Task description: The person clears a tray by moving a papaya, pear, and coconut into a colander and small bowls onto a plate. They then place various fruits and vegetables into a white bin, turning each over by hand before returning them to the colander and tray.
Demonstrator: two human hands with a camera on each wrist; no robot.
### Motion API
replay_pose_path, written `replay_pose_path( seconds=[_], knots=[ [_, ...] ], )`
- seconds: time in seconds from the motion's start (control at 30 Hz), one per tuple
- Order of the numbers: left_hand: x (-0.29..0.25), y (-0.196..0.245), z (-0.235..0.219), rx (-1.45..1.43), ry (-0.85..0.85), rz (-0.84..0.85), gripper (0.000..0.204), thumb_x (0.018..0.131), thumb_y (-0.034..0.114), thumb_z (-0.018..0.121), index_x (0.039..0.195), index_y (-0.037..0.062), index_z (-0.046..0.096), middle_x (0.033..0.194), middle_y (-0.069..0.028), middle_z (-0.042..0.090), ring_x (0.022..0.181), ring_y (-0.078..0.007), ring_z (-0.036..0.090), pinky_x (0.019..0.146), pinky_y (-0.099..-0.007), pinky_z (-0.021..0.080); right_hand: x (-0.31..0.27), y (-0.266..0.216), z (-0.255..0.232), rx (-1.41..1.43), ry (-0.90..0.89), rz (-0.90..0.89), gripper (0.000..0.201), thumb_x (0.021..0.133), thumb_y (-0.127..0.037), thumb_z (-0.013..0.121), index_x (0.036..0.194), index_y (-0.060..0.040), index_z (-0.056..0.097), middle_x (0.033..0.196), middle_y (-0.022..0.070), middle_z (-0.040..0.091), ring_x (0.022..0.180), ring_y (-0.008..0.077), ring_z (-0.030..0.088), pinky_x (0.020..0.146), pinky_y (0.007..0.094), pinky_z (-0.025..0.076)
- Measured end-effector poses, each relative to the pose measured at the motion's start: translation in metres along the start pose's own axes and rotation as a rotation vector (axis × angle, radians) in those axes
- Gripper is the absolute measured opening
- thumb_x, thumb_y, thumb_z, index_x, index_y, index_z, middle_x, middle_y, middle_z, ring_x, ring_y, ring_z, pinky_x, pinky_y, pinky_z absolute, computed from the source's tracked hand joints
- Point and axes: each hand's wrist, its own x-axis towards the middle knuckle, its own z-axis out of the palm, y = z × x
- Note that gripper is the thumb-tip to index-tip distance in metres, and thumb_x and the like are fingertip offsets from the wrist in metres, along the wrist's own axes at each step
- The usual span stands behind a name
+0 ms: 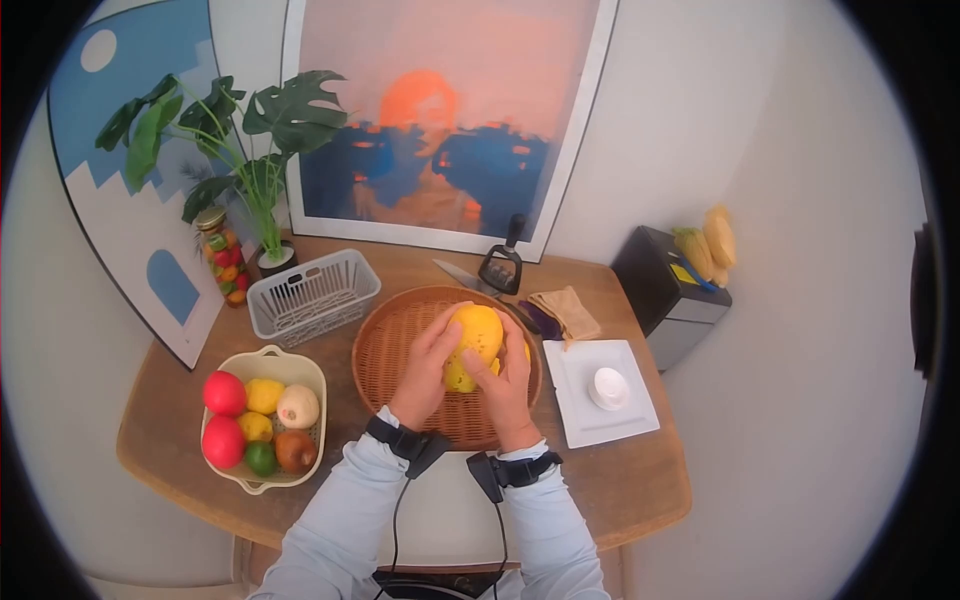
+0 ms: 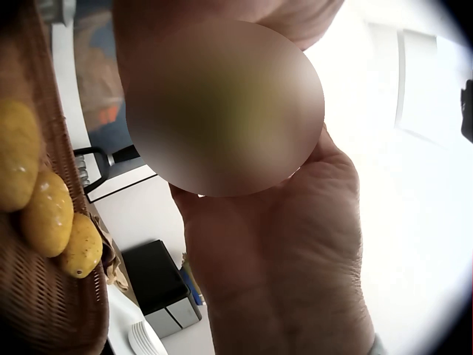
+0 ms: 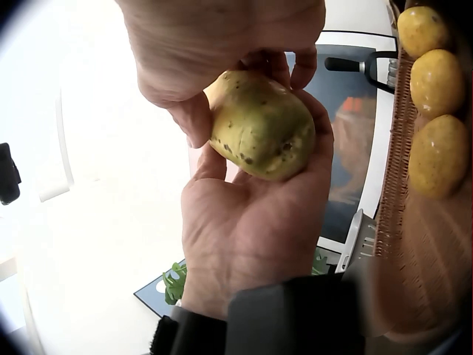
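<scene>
LH [image 1: 423, 370], RH [image 1: 509, 392] round yel. fruit [image 1: 480, 335]

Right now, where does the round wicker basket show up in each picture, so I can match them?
Head: the wicker basket is near the centre, partly behind the held yellow fruit.
Left wrist: the wicker basket runs down the left edge.
Right wrist: the wicker basket runs down the right edge.
Shared landmark: the black-handled tool, near its rim.
</scene>
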Motion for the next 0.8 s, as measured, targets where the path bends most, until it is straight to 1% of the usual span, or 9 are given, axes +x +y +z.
replay_pose_path(
  seconds=[0.13, 0.17, 0.23, 0.33, 0.43, 0.53, 0.63, 0.73, 0.8],
  knots=[
    [0.000, -0.011, -0.008, -0.159, -0.067, -0.175, 0.042, 0.106, 0.036, 0.043, 0.135, 0.0050, 0.049, 0.131, -0.0083, 0.055, 0.124, -0.0197, 0.053, 0.107, -0.0342, 0.042, 0.000, -0.014, -0.004, -0.235, 0.049, -0.082, 0.067, 0.085, -0.036, 0.077, 0.133, 0.0001, 0.047, 0.122, 0.0144, 0.052, 0.113, 0.0252, 0.053, 0.098, 0.0348, 0.044],
    [0.000, -0.009, -0.004, -0.176, -0.067, -0.204, 0.043, 0.106, 0.038, 0.042, 0.134, 0.0056, 0.050, 0.128, -0.0080, 0.057, 0.120, -0.0193, 0.055, 0.102, -0.0339, 0.045, 0.000, -0.013, -0.005, -0.307, 0.058, -0.125, 0.068, 0.084, -0.036, 0.077, 0.133, 0.0002, 0.047, 0.122, 0.0146, 0.052, 0.112, 0.0258, 0.053, 0.098, 0.0353, 0.044],
    [-0.001, -0.003, 0.002, -0.205, -0.065, -0.261, 0.045, 0.106, 0.042, 0.040, 0.131, 0.0066, 0.052, 0.123, -0.0075, 0.060, 0.112, -0.0185, 0.060, 0.091, -0.0333, 0.052, 0.000, -0.020, -0.002, -0.150, 0.065, -0.122, 0.061, 0.086, -0.033, 0.075, 0.131, -0.0003, 0.049, 0.119, 0.0147, 0.053, 0.108, 0.0260, 0.054, 0.094, 0.0359, 0.044],
    [-0.001, 0.005, -0.014, -0.070, -0.197, -0.423, 0.046, 0.105, 0.047, 0.039, 0.125, 0.0085, 0.054, 0.112, -0.0061, 0.064, 0.093, -0.0155, 0.065, 0.067, -0.0291, 0.054, 0.001, -0.021, -0.008, -0.100, 0.044, -0.107, 0.046, 0.090, -0.030, 0.069, 0.123, -0.0011, 0.055, 0.112, 0.0142, 0.056, 0.101, 0.0261, 0.054, 0.089, 0.0361, 0.044],
    [0.002, 0.006, -0.021, -0.228, -0.383, -0.593, 0.042, 0.104, 0.047, 0.042, 0.119, 0.0098, 0.056, 0.101, -0.0042, 0.066, 0.080, -0.0134, 0.064, 0.052, -0.0248, 0.048, 0.000, -0.026, -0.011, -0.178, 0.094, -0.066, 0.030, 0.094, -0.026, 0.063, 0.113, -0.0015, 0.060, 0.107, 0.0129, 0.058, 0.098, 0.0257, 0.055, 0.088, 0.0351, 0.044],
    [-0.004, 0.001, -0.005, -0.053, -0.138, -0.424, 0.042, 0.103, 0.047, 0.044, 0.117, 0.0094, 0.057, 0.100, -0.0046, 0.066, 0.082, -0.0142, 0.065, 0.054, -0.0257, 0.049, 0.002, -0.017, -0.010, -0.144, 0.244, 0.057, 0.024, 0.095, -0.022, 0.061, 0.106, -0.0013, 0.061, 0.105, 0.0118, 0.059, 0.097, 0.0249, 0.056, 0.088, 0.0339, 0.045],
    [-0.003, -0.002, 0.001, 0.071, -0.065, -0.294, 0.036, 0.101, 0.043, 0.051, 0.115, 0.0099, 0.057, 0.091, -0.0035, 0.065, 0.071, -0.0137, 0.064, 0.047, -0.0233, 0.045, 0.006, -0.003, -0.012, -0.008, 0.306, 0.144, 0.023, 0.094, -0.020, 0.062, 0.107, -0.0010, 0.061, 0.105, 0.0111, 0.061, 0.097, 0.0235, 0.057, 0.088, 0.0329, 0.045],
    [-0.002, 0.013, -0.010, -0.039, -0.173, -0.527, 0.037, 0.102, 0.043, 0.048, 0.117, 0.0099, 0.057, 0.101, -0.0045, 0.064, 0.085, -0.0133, 0.064, 0.056, -0.0251, 0.049, 0.004, -0.027, -0.013, -0.060, 0.140, 0.013, 0.025, 0.095, -0.021, 0.063, 0.110, -0.0007, 0.061, 0.107, 0.0106, 0.062, 0.098, 0.0220, 0.059, 0.087, 0.0325, 0.046],
    [-0.005, 0.019, -0.001, -0.114, -0.047, -0.517, 0.035, 0.102, 0.041, 0.050, 0.116, 0.0100, 0.057, 0.100, -0.0034, 0.063, 0.081, -0.0120, 0.062, 0.054, -0.0235, 0.047, 0.003, -0.035, -0.011, -0.129, 0.056, -0.104, 0.026, 0.095, -0.020, 0.064, 0.112, -0.0007, 0.061, 0.108, 0.0105, 0.063, 0.099, 0.0214, 0.059, 0.087, 0.0324, 0.047]
  ],
)
